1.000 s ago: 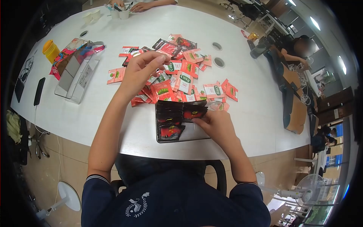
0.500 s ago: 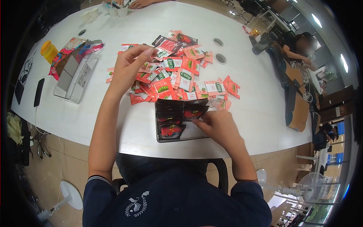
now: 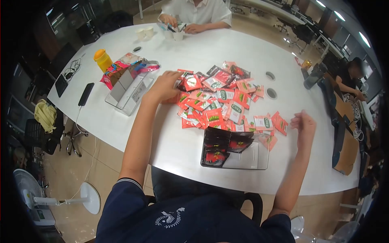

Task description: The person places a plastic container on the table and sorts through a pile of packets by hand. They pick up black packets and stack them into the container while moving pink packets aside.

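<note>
My left hand (image 3: 164, 86) reaches to the left edge of a pile of red and white sachets (image 3: 224, 95), its fingers stretched over the outer ones; its fingertips are partly hidden. My right hand (image 3: 304, 124) is to the right of the pile, fingers loosely bent and apart, with nothing in it. Between my hands, near the table edge, stands a clear plastic box (image 3: 259, 158). Black sachets with red prints (image 3: 215, 157) stand in rows in its left and middle part, while its right part shows bare plastic.
On the left stand a second clear box (image 3: 129, 97), a colourful bag (image 3: 117, 73), a yellow container (image 3: 103, 60) and a black phone (image 3: 86, 94) on a cable. Across the table (image 3: 178, 52), a person in white handles things by paper cups (image 3: 144, 33). Cardboard pieces (image 3: 344, 139) lie at right.
My right hand has left the box and moved right, away from it. My left hand has come to the pile's left edge. The view has turned, showing the person across the table.
</note>
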A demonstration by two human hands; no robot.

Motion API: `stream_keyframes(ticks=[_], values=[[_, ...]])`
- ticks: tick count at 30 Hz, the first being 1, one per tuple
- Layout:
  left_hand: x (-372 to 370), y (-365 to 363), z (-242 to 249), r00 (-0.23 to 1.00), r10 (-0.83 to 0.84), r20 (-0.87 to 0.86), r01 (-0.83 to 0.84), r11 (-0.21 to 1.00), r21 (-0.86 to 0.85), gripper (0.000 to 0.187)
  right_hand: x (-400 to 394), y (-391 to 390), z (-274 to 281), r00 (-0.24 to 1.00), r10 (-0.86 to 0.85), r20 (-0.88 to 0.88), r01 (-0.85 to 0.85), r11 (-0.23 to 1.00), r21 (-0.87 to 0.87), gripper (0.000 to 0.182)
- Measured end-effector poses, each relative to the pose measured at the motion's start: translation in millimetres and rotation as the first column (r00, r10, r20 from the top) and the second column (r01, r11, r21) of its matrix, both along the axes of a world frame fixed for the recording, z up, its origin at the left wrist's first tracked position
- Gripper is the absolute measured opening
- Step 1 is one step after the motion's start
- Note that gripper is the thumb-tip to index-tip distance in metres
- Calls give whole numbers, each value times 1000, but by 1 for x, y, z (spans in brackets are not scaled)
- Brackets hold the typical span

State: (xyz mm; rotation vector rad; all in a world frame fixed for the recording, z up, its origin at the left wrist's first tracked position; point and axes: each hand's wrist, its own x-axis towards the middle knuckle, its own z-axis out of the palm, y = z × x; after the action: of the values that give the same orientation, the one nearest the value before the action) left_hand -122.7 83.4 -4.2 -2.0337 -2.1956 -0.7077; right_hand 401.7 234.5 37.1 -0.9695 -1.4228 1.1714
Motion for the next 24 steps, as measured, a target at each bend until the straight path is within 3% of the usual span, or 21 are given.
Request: stream_keyframes(ticks=[1,4,8,14,17,21,24], values=[[-6,4,-1,999,29,-17,-30,992,-125,68,-2,1,-6,993,-10,116,8,1000,16,38],[-7,9,-4,992,-41,122,63,981,-182,73,1,4,-16,976,74,206,-69,997,-30,35],[14,8,-3,972,-8,234,33,994,-101,68,-4,1,-15,974,55,222,-66,997,44,32],[8,8,-6,997,-56,49,57,998,-29,42,-1,0,-16,975,38,218,-51,997,56,32],[14,-1,8,999,41,9,-41,999,34,34,-1,0,-16,976,29,214,-40,998,50,31],[10,-6,14,943,-54,329,-64,940,336,33,-2,-1,-18,976,53,210,-64,997,45,29],[14,-16,24,637,-182,749,-145,926,349,37,-13,-9,-7,975,71,209,-81,996,39,27]])
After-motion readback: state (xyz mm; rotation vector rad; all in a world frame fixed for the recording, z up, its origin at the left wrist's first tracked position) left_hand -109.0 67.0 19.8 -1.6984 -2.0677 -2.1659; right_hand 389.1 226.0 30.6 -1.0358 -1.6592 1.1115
